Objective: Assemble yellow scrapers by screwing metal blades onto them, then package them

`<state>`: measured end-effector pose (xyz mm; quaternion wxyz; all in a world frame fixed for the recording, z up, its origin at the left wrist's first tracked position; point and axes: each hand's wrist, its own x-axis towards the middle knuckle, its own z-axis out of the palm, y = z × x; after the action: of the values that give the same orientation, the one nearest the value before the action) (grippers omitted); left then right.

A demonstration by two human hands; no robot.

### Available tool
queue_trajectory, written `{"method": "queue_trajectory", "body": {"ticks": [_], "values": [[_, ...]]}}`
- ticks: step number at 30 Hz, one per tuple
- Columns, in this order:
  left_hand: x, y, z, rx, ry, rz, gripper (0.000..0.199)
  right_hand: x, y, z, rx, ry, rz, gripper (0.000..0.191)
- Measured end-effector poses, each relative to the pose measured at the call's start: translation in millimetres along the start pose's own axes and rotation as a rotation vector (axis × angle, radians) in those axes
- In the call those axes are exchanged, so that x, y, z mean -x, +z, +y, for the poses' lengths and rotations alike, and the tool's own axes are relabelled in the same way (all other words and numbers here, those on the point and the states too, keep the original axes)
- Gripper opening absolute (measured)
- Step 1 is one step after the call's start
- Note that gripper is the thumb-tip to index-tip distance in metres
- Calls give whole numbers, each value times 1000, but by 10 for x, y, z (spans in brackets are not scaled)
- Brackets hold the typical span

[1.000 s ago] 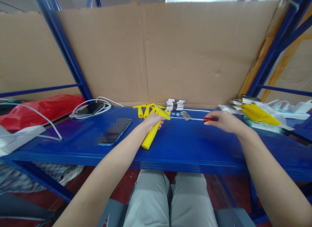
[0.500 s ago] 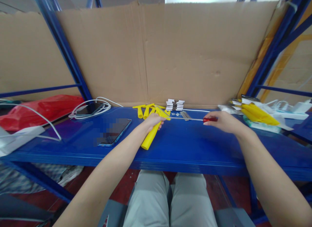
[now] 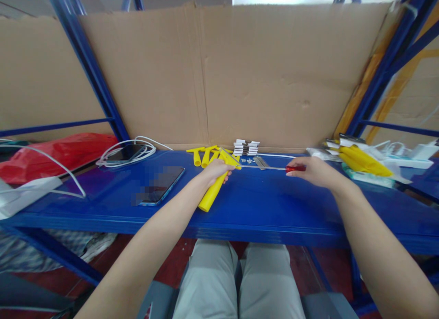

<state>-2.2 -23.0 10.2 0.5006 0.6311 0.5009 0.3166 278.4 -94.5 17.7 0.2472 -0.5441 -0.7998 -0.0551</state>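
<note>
My left hand (image 3: 216,168) is closed around a yellow T-shaped scraper (image 3: 211,194), its thick round handle slanting down towards the table's front edge. A thin metal strip runs along its head. My right hand (image 3: 311,169) grips the red handle of a screwdriver (image 3: 264,167), whose long shaft points left to the scraper's head. The tip seems to touch the head, though the contact is too small to make out. Behind my left hand lie several more yellow T-shaped pieces (image 3: 196,157). Small white bits (image 3: 247,161) and flat metal strips (image 3: 261,162) lie beyond the shaft.
A stack of white-and-black packs (image 3: 246,147) stands against the cardboard wall (image 3: 260,77). On the blue table (image 3: 274,209) a phone (image 3: 163,186) and coiled white cable (image 3: 151,150) lie left. Yellow-and-white packages (image 3: 365,161) sit right; a red bag (image 3: 61,154) lies far left.
The scraper and my left hand have shifted very slightly. Both hands keep their grips, and the screwdriver stays at the scraper's head.
</note>
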Motion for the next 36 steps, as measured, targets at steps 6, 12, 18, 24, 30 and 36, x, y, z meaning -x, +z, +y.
{"method": "queue_trajectory", "body": {"ticks": [6, 12, 18, 24, 30, 36], "values": [[-15, -4, -8, -2, -3, 1, 21, 5, -6, -10, -19, 25, 8, 15], [3, 0, -1, -8, -7, 5, 22, 7, -8, -20, -31, 21, 15, 17], [10, 6, 5, -24, -2, 0, 21, 8, -17, -30, -8, 21, 0, 19], [9, 12, 10, -50, -2, 9, 24, -2, -9, -14, -2, 21, -12, 19], [38, 16, 22, -94, 18, 38, 27, 1, -8, -36, 72, -21, 23, 16], [36, -3, 45, -176, 57, 147, 28, 4, -24, -206, 311, -103, 101, 18]]}}
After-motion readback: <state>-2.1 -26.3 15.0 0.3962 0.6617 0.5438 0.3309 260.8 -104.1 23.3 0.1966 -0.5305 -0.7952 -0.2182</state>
